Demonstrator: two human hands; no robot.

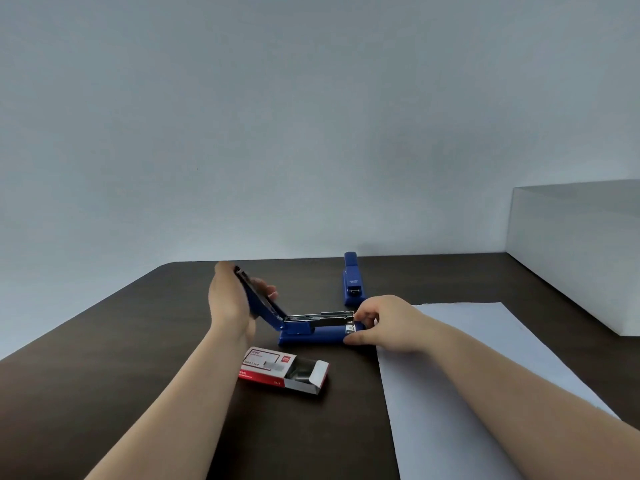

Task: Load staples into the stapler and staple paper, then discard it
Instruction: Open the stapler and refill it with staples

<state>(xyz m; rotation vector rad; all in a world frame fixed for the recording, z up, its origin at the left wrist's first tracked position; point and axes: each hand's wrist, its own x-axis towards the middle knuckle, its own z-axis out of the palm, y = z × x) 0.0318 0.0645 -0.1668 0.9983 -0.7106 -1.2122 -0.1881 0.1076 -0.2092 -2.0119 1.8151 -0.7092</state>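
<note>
A blue stapler (311,332) lies on the dark table with its top cover swung open and up to the left, baring the metal staple channel. My left hand (230,299) grips the raised cover. My right hand (377,322) pinches the stapler's front end, thumb low on the base and fingers on top. A red and white staple box (280,370) lies open in front of the stapler, with staples showing inside. A white sheet of paper (467,375) lies flat at the right, under my right forearm.
A second blue stapler (352,280), closed, lies farther back on the table (104,358). A large white box (581,251) stands at the back right. A pale wall rises behind the table's far edge.
</note>
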